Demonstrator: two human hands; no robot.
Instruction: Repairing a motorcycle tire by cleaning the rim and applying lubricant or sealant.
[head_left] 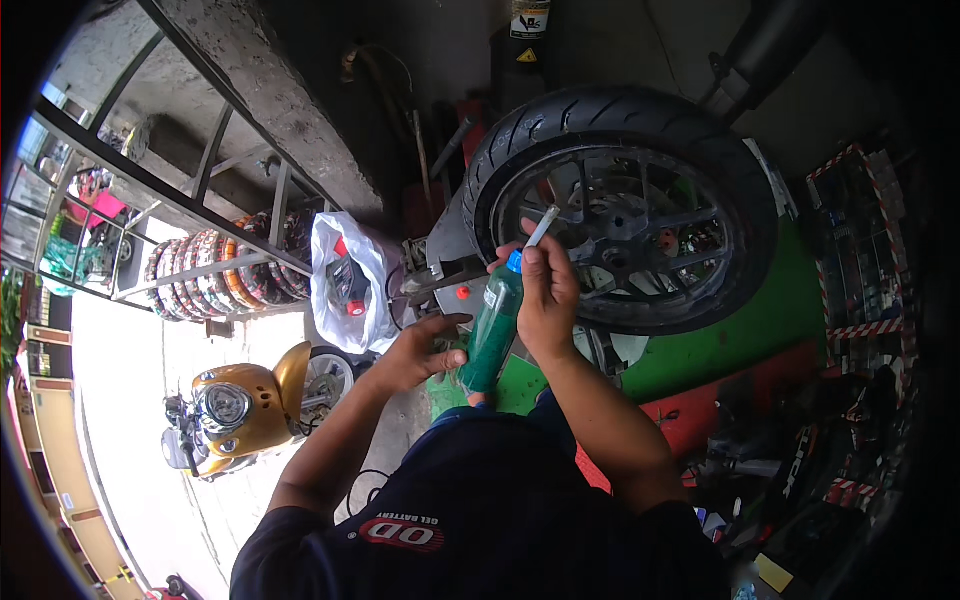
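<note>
A translucent green bottle [493, 335] is being held upper end forward, just short of the tyre, by the right hand [548, 305], whose fingers are being wrapped closely around the neck, near the blue cap [515, 261]. The left hand [410, 355] is being held beside the lower body with its fingers loosely parted; whether contact is being made by the thumb cannot be told. For steady handling, the lower body should probably be being supported by the left fingers while the neck is being gripped without crushing, since smooth, thin-looking plastic may be easily dented or slipped on. The slender white tube [543, 226] is best being guarded against bending; whether it is being carried by the cap or pinched separately is being hidden by the right fingers. Beyond, a round alloy wheel [622, 258] with dull, dusty-looking spokes is being encircled by a grooved black rubber tyre [600, 108], and a flat green surface [700, 345] is being partly covered by it. To the left, red and dark items are being held in a crinkled white plastic bag [330, 260].
</note>
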